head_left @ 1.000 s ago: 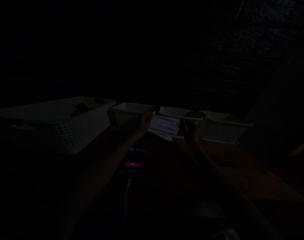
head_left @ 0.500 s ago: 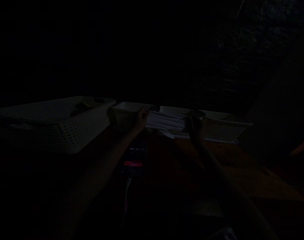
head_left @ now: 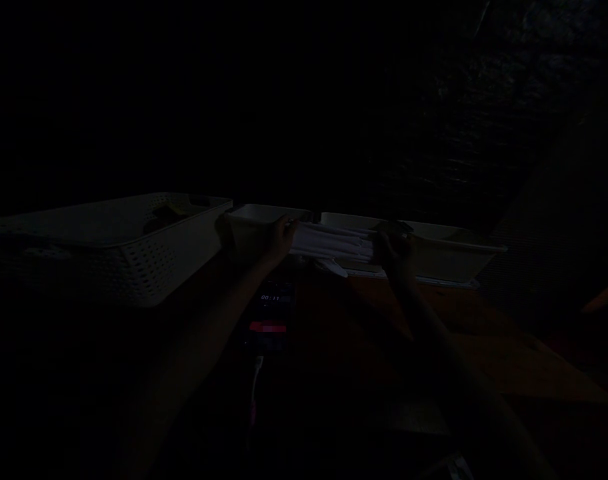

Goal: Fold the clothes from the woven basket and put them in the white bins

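The light is very dim. Stretched between my hands is a layered white bundle (head_left: pixel 331 241), which looks like folded cloth; its exact kind is hard to make out. My left hand (head_left: pixel 282 237) is closed on the bundle's left end, thumb on top. At the right end my right hand (head_left: pixel 397 250) grips it, its fingers mostly in shadow. A loose white flap (head_left: pixel 333 268) hangs below the bundle. Directly behind are two pale bins, a left bin (head_left: pixel 249 230) and a right bin (head_left: pixel 449 259), partly hidden by the hands and bundle.
On the left stands a pale perforated basket (head_left: pixel 184 260) with a dark yellowish item (head_left: pixel 169 212) inside. A lit phone (head_left: pixel 268 313) with a white cable (head_left: pixel 255 380) lies between my forearms. The wooden tabletop (head_left: pixel 509 360) extends right. Darkness hides the background.
Both hands keep hold of the white bundle, almost unmoved. My right hand has shifted very slightly to the right.
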`<state>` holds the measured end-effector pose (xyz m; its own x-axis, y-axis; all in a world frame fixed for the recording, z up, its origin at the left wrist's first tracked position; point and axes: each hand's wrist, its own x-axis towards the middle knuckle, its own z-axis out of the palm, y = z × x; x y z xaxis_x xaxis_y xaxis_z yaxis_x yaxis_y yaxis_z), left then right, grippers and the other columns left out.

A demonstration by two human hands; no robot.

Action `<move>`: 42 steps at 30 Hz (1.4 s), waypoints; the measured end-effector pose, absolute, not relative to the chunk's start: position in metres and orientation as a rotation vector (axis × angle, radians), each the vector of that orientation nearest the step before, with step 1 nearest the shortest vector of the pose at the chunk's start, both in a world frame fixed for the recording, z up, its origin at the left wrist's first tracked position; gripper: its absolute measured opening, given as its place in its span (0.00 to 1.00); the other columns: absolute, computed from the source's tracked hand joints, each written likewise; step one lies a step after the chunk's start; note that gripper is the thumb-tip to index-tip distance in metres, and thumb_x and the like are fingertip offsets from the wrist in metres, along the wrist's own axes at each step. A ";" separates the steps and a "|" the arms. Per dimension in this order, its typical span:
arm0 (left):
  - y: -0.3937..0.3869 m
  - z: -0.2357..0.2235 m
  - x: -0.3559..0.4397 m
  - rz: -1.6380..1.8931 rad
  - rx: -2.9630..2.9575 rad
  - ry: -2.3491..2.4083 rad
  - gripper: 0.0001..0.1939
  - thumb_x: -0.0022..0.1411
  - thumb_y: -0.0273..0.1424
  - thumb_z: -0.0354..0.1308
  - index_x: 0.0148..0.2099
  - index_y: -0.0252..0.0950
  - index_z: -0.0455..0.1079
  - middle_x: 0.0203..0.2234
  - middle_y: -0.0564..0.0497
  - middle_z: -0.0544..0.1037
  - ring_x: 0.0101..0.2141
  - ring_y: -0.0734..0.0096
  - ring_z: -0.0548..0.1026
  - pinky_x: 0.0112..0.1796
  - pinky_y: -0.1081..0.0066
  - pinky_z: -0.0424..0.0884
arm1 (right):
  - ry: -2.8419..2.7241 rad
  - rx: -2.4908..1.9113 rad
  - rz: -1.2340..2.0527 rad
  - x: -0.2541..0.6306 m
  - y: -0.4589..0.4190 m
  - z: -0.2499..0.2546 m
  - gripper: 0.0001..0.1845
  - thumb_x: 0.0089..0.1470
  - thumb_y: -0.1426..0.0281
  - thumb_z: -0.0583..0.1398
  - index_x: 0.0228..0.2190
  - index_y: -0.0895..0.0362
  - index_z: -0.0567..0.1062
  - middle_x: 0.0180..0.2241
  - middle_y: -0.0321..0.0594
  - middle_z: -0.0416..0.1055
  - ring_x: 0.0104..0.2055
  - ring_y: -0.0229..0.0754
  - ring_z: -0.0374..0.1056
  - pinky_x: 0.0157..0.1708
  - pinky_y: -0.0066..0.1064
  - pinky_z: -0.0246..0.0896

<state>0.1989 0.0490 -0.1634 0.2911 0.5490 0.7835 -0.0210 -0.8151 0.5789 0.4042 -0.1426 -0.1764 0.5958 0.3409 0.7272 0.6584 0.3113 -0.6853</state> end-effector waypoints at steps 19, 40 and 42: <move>0.036 -0.177 0.210 1.298 2.154 0.413 0.15 0.54 0.41 0.59 0.36 0.34 0.67 0.18 0.57 0.63 0.20 0.76 0.62 0.22 0.76 0.55 | -1.114 -1.504 -0.175 0.403 -0.131 -0.193 0.29 0.50 0.49 0.54 0.29 0.64 0.75 0.26 0.42 0.69 0.25 0.32 0.61 0.22 0.22 0.52; 0.045 -0.185 0.215 1.325 2.120 0.436 0.10 0.59 0.37 0.54 0.40 0.36 0.65 0.19 0.57 0.64 0.21 0.75 0.63 0.24 0.75 0.58 | -1.083 -1.472 -0.098 0.395 -0.136 -0.187 0.27 0.49 0.48 0.55 0.33 0.61 0.71 0.26 0.42 0.71 0.20 0.31 0.61 0.17 0.20 0.52; 0.046 -0.185 0.216 1.343 2.094 0.426 0.09 0.58 0.36 0.54 0.39 0.36 0.65 0.22 0.56 0.65 0.24 0.74 0.65 0.26 0.75 0.60 | -1.068 -1.489 -0.123 0.396 -0.137 -0.188 0.26 0.50 0.49 0.55 0.34 0.61 0.71 0.25 0.42 0.70 0.19 0.31 0.60 0.16 0.20 0.50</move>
